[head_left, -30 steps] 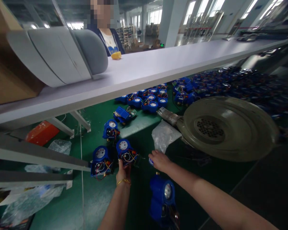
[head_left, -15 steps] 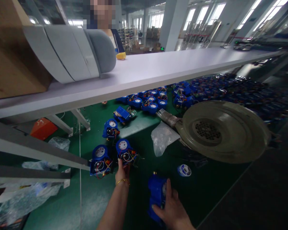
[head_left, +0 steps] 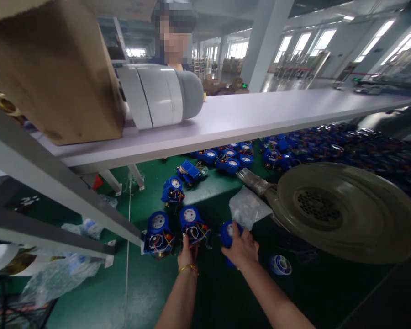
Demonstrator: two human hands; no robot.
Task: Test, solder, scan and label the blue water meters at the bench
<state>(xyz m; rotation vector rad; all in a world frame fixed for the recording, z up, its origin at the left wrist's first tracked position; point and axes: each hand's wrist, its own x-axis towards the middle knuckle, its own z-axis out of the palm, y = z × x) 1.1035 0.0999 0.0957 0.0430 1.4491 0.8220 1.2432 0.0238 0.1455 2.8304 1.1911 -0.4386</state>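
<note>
My left hand [head_left: 187,255], with a gold bracelet at the wrist, grips the near edge of a blue meter with exposed wires [head_left: 192,224] on the green mat. My right hand [head_left: 242,249] is shut on another blue meter [head_left: 227,230] and holds it just right of the first one. A third open blue meter [head_left: 157,230] lies to the left of my left hand, and a fourth [head_left: 172,189] sits farther back. A small spool of solder wire [head_left: 281,264] lies on the mat to the right of my right hand.
A large round grey fan housing [head_left: 345,210] fills the right, with a clear plastic bag [head_left: 248,208] beside it. Several more blue meters [head_left: 233,157] lie under a long white shelf [head_left: 260,116] carrying a cardboard box [head_left: 60,73] and grey casing [head_left: 160,93]. A person stands behind the shelf.
My right hand left the spool on the mat, picked up the blue meter near me and carried it forward beside the meter in my left hand. The camera has tilted up.
</note>
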